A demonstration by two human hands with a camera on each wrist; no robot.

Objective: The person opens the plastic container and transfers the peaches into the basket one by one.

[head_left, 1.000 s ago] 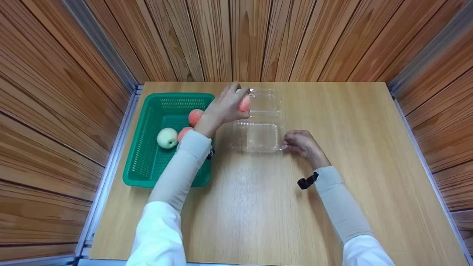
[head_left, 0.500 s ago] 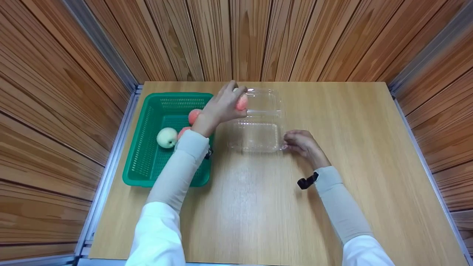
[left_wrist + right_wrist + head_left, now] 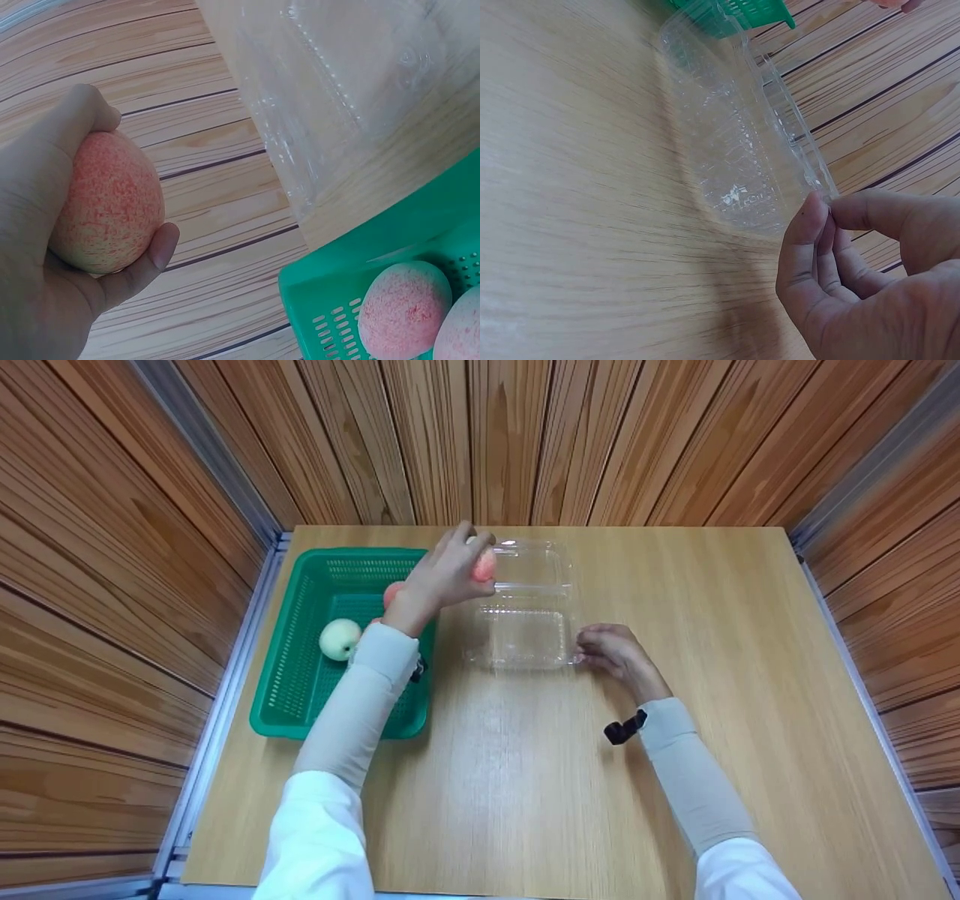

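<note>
My left hand (image 3: pixel 444 574) grips a pinkish-red peach (image 3: pixel 484 565) in the air, at the back between the green basket and the clear plastic box. In the left wrist view, fingers and thumb curl round this peach (image 3: pixel 112 201). The clear clamshell box (image 3: pixel 523 639) lies unfolded on the table, its lid half (image 3: pixel 534 562) towards the back wall. At the box's near right corner, my right hand (image 3: pixel 613 652) pinches the rim between thumb and fingers. The right wrist view shows the pinch on the box (image 3: pixel 727 142) closely.
To the left stands a green perforated basket (image 3: pixel 279 660). It holds a pale peach (image 3: pixel 340 639) and reddish peaches (image 3: pixel 405 309), partly hidden by my left arm in the head view. Wooden panels (image 3: pixel 502 442) enclose the table (image 3: pixel 510 802) at the back and sides.
My left hand has drifted a little to the left with the peach, away from the box and nearer the basket. My right hand and the box have stayed in place.
</note>
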